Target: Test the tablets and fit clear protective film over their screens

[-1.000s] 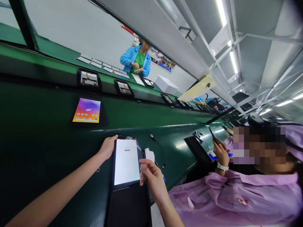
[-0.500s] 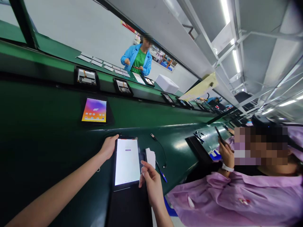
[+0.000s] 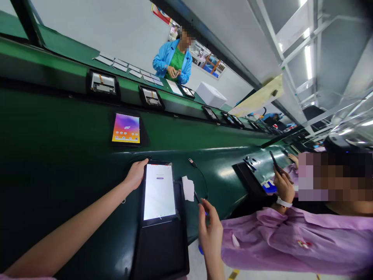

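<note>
A tablet with a lit, mostly white screen lies on a black tray at the bench's front edge. My left hand grips its upper left corner, fingers closed at the edge. To the right of the tray, my right hand has its thumb and fingertips closed around a blue pen; the fingers hide part of it. A white piece of paper lies between the tablet and the pen. Just beyond, a short black cable with a USB plug curves across the green bench.
Behind stands another lit tablet with a colourful screen. Opened devices in black trays line the conveyor, with a white box beyond. A co-worker in pink sits close at right; one in blue stands across.
My right hand has moved from beside the tablet's screen rightward to the pen and closed on it. The left hand stays on the tablet. The view has shifted slightly.
</note>
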A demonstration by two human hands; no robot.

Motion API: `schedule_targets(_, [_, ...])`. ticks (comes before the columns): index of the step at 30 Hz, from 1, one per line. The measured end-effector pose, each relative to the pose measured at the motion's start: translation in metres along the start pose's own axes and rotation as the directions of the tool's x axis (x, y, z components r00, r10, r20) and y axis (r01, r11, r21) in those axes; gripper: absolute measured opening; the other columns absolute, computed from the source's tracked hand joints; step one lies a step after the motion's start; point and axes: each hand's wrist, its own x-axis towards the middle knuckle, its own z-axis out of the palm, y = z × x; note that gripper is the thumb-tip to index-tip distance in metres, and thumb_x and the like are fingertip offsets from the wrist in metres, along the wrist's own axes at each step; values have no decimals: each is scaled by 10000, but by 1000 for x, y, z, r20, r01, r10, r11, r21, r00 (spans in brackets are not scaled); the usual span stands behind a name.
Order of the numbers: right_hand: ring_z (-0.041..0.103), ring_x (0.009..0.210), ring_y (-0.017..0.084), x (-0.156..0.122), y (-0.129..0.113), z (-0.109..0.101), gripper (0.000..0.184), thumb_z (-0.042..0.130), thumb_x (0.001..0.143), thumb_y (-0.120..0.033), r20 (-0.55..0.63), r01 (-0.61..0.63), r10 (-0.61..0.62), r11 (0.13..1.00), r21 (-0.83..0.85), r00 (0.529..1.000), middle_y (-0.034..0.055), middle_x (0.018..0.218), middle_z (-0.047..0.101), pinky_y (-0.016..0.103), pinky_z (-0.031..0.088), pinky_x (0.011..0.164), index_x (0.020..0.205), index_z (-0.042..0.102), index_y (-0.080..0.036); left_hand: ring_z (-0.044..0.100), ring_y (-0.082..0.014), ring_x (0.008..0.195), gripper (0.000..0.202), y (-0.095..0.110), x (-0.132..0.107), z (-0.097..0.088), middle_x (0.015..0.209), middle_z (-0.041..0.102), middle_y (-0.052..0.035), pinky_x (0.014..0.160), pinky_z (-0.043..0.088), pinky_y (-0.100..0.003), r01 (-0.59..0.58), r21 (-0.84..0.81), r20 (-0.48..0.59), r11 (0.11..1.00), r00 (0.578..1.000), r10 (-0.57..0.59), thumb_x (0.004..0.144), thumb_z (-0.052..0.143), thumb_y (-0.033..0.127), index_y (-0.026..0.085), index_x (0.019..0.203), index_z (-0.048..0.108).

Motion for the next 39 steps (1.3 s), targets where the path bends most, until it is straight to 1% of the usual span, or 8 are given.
schedule_targets(2, [634,961,204,-8,-7,8,273,568,925,-194,122,252,-248,968,-12,961,83,1071,681,306,516,818,1191,615,-230,611,-122,674,285,0,-1,1,810,640,-16,633,535,-276,-9,-2,-16,1000,1000,9,929,575,398,119,922,629])
schedule_targets(4, [603,1030,214,-16,-15,19,346,539,924,-131,287,499,-474,866,-19,832,83,1095,664,344,507,893,1253,579,-230,605,-120,663,293,-1,0,0,793,635,-13,628,531,-274,-16,1,-26,1000,1000,16,931,570,405,118,909,627])
schedule_targets(7, [534,1135,246,-19,-18,28,399,512,915,-83,416,672,-588,736,-81,694,109,1180,618,405,489,947,1296,549,-196,599,-117,652,307,-3,1,0,783,629,-13,621,527,-272,-13,6,-19,1000,1000,13,934,559,418,119,906,625])
schedule_targets(12, [418,1284,298,-3,-3,12,553,448,842,1,531,768,-585,598,-228,613,119,1329,531,495,439,1003,1356,502,-193,569,-105,598,308,-5,4,-1,736,614,2,593,505,-260,-13,13,-36,1000,999,13,938,551,416,123,867,617])
schedule_targets(17, [431,1264,281,11,-4,7,553,437,822,9,573,835,-622,496,-239,534,121,1300,554,465,428,994,1333,524,-183,583,-116,603,326,-6,7,-3,710,619,2,609,504,-272,-15,-2,-16,1000,1000,15,935,548,427,126,834,621])
schedule_targets(30, [507,1170,260,18,-20,25,375,450,915,-74,537,884,-709,430,-184,457,110,1202,625,422,406,950,1241,593,-190,542,-99,574,353,-10,8,-4,700,583,11,568,490,-249,-48,-7,-11,999,999,47,933,545,457,125,831,609])
schedule_targets(36, [557,1109,244,28,-32,30,312,460,951,-119,546,925,-759,370,-85,354,72,1173,670,401,445,900,1185,635,-229,556,-108,588,373,-12,8,-5,696,588,11,603,503,-269,-55,-2,-14,999,998,55,931,535,481,130,827,609])
schedule_targets(39, [577,1083,245,30,-28,32,266,485,950,-131,524,898,-770,439,23,363,82,1146,682,402,486,872,1153,643,-200,584,-122,625,384,-13,8,-6,728,613,2,639,518,-288,-52,1,-5,999,999,52,922,541,501,132,846,618])
